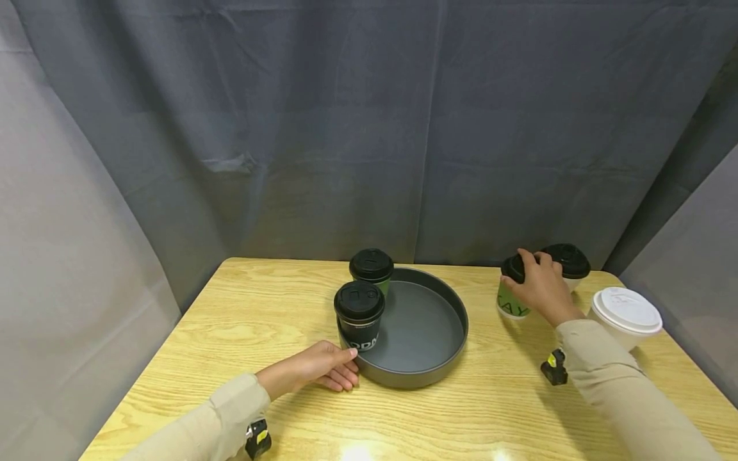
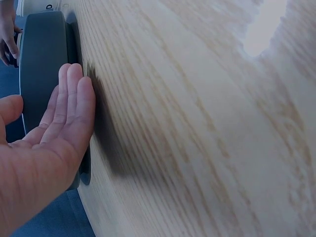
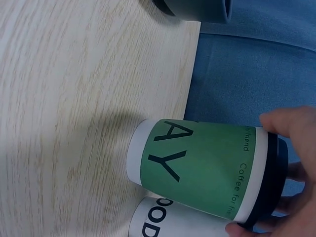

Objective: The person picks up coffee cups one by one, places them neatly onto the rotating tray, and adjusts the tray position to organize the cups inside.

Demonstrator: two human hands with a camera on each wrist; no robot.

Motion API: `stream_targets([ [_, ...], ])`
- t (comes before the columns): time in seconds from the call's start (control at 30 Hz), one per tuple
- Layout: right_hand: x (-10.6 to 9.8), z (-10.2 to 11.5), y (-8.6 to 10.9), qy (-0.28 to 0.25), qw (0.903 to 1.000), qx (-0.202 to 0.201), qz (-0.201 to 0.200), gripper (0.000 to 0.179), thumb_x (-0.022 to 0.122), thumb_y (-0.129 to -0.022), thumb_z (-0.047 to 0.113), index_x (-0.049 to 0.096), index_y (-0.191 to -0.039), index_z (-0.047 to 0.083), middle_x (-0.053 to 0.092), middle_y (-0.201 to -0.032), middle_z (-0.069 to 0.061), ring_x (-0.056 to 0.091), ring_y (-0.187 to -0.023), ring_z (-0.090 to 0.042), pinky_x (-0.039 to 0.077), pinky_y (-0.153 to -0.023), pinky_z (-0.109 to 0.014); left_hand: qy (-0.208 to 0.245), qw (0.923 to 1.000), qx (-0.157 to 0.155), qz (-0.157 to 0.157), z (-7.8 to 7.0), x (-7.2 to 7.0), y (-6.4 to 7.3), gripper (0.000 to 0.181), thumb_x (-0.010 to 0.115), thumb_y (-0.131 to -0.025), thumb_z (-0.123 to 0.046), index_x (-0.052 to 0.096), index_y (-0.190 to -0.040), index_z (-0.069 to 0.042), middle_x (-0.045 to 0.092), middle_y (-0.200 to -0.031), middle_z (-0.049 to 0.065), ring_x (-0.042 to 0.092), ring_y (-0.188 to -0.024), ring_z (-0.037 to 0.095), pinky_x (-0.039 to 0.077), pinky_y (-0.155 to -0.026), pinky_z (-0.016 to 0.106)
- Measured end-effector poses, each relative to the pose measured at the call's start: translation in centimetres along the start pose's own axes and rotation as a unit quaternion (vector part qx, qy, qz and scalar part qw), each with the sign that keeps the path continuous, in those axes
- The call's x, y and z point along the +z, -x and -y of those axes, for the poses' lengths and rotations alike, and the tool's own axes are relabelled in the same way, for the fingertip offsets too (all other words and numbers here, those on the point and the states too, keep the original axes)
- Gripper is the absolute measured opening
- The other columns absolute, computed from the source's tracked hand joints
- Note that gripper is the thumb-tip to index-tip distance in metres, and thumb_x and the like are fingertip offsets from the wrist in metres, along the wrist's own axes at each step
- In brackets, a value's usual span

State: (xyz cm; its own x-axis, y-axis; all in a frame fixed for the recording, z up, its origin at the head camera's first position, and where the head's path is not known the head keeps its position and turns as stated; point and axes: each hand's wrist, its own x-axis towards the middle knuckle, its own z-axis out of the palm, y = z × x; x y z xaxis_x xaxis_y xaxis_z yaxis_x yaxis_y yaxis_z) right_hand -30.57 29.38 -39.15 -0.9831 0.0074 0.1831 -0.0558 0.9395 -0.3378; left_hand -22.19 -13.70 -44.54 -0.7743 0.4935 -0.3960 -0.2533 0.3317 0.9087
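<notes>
My right hand (image 1: 542, 288) grips the black lid of a green-sleeved paper coffee cup (image 3: 197, 170) from above, thumb and fingers on opposite sides. The cup is upright; in the right wrist view its base is close to the tabletop, but contact is hard to tell. My left hand (image 2: 54, 128) is at the near left edge of a round dark grey pan (image 1: 423, 326). Its thumb touches the rim, while the other fingers extend straight along the outer wall. Inside the pan's left side stand a black coffee cup (image 1: 360, 314) and, behind it, a green cup (image 1: 371, 266), both black-lidded.
Right behind the gripped cup stands a white cup with a black lid (image 1: 571, 261). A white-lidded white cup (image 1: 625, 317) is nearer the table's right edge, beside my right forearm. A grey curtain (image 1: 346, 128) hangs behind the wooden table (image 1: 259, 301).
</notes>
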Motion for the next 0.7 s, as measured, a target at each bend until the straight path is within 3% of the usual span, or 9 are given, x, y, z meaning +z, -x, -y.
stream_targets([
  [0.47,-0.9,0.9,0.9,0.0,0.9997,-0.018,-0.017,0.079,0.063,-0.09,0.04,0.028,-0.145,-0.005,0.024,-0.136,-0.044,0.026,-0.118,-0.063,0.031,-0.088,-0.074,0.001,1.0,0.001,0.001,0.2,-0.2,0.1,0.046,0.047,-0.101,-0.034,0.063,-0.105,0.009,0.072,-0.089,0.013,0.068,-0.071,0.013,0.058,-0.068,0.029],
  [0.7,-2.4,2.9,2.3,0.002,0.9972,-0.058,-0.048,0.076,0.066,-0.089,0.039,0.032,-0.146,0.0,0.028,-0.137,-0.039,0.03,-0.118,-0.06,0.034,-0.085,-0.072,0.007,1.0,-0.002,-0.001,0.0,-0.2,0.2,0.046,0.047,-0.101,-0.035,0.062,-0.105,0.009,0.072,-0.089,0.012,0.067,-0.07,0.012,0.058,-0.069,0.03],
])
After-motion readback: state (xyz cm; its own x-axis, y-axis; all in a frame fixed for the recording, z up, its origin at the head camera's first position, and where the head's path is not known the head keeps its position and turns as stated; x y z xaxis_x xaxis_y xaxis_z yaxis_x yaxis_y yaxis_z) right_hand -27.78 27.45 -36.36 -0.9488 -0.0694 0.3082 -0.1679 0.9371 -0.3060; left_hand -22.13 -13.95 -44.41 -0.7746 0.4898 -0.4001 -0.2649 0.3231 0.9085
